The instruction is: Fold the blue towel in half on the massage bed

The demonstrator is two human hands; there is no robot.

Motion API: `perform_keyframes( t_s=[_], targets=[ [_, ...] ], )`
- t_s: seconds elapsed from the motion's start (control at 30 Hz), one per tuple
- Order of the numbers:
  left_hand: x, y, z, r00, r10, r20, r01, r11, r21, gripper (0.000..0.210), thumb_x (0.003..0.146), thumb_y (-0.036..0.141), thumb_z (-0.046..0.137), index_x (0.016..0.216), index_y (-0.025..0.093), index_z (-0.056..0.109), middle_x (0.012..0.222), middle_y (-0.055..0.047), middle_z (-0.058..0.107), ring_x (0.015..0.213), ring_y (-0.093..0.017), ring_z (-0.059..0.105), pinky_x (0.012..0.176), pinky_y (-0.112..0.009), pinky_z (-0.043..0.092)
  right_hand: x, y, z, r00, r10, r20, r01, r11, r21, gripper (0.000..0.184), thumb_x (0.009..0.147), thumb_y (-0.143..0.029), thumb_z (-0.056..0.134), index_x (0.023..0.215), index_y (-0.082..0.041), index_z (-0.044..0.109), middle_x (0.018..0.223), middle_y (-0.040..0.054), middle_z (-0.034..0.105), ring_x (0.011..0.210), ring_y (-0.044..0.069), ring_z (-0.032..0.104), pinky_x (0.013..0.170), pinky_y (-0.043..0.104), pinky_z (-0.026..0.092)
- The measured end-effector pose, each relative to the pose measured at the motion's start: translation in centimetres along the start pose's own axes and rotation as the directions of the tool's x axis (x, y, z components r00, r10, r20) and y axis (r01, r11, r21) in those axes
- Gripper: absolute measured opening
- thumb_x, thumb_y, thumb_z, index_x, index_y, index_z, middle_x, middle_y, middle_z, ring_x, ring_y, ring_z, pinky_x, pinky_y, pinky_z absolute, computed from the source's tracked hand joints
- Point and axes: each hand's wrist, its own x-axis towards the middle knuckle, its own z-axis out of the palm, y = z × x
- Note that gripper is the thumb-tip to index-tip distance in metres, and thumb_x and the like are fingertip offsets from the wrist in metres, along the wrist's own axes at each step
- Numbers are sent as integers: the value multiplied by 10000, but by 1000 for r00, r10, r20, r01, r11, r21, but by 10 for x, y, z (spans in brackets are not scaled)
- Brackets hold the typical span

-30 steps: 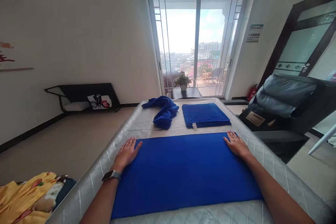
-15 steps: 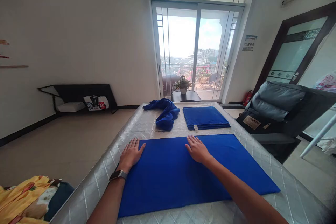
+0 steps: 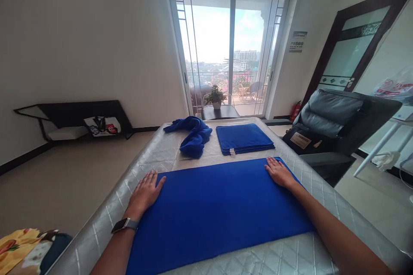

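A blue towel point(image 3: 219, 206) lies flat and smooth across the quilted mattress point(image 3: 277, 253). On its far left corner rests my left hand point(image 3: 145, 191), palm down with the fingers stretched out; a watch is on that wrist. My right hand point(image 3: 280, 172) lies flat near the far right corner, fingers extended. Neither hand grips anything. Beyond the spread towel sits a neat stack of folded blue towels point(image 3: 244, 138) with a white tag at its near edge. To the left of that stack is a crumpled blue towel point(image 3: 193, 137).
A dark recliner point(image 3: 329, 116) stands right of the mattress, with a black bag on it. Behind the far edge are a small table with a potted plant point(image 3: 217, 96) and a sliding glass door. Yellow patterned cloth point(image 3: 19, 247) is at the lower left.
My right hand has slid across the towel from its middle to the far right corner. My left hand stays at the far left corner. The view has shifted slightly right.
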Motion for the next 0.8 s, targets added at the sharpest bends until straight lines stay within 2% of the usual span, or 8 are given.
perform_keyframes(
  t_s=[0.07,0.17,0.3,0.47,0.57,0.67,0.73,0.8],
  targets=[
    [1,-3,2,999,27,-20,-27,1000,10,726,980,575,208,1516,124,397,1577,-142,409,1482,-288,330,1191,-503,279,1,30,4,995,102,-11,-102,995,-13,640,1028,-370,165,1589,-64,199,1660,108,169,1525,215,147,1230,435,139],
    [1,-5,1,998,53,-32,-51,998,39,684,985,558,217,1496,160,436,1540,-124,475,1460,-289,371,1169,-498,318,5,48,11,986,165,-31,-165,986,3,644,1023,-362,143,1589,-59,197,1661,106,171,1521,224,165,1229,451,152],
    [0,-3,-4,998,56,1,-56,996,72,705,981,557,212,1489,123,435,1542,-141,468,1461,-284,367,1167,-470,326,6,46,13,986,153,-71,-154,988,3,646,1010,-346,148,1579,-55,239,1651,103,214,1516,238,190,1230,471,157],
    [-1,0,-3,999,34,23,-35,997,62,728,979,560,193,1496,100,418,1576,-150,412,1489,-280,313,1197,-468,277,-3,38,6,977,143,-158,-152,987,-48,624,1006,-314,180,1543,-37,336,1622,129,296,1505,251,225,1233,460,135],
    [-1,1,-5,1000,-13,2,13,999,35,744,978,551,210,1513,62,377,1603,-176,348,1497,-299,293,1209,-496,252,-16,12,-2,977,70,-200,-77,997,-26,612,1007,-314,218,1532,-32,359,1605,143,329,1506,260,224,1232,461,147],
    [-3,10,-15,996,29,-84,-30,1000,-10,712,987,518,237,1495,46,401,1600,-199,341,1495,-329,288,1210,-537,242,-37,-42,-15,978,-80,-192,86,996,23,612,1024,-345,209,1537,-45,358,1600,134,338,1509,247,216,1232,444,167],
    [-10,32,-25,985,89,-146,-100,992,-74,681,1002,495,228,1473,51,441,1593,-193,363,1502,-322,271,1219,-525,236,-54,-88,-23,965,-207,-164,221,972,74,614,1039,-380,175,1547,-84,354,1607,111,323,1510,223,211,1233,432,177],
    [-23,69,-33,974,158,-165,-186,967,-171,661,1021,492,202,1480,85,445,1590,-156,386,1508,-285,267,1228,-483,248,-70,-131,-26,936,-320,-145,337,934,119,624,1046,-405,156,1554,-92,340,1614,107,300,1514,213,195,1239,426,161]
  ],
)
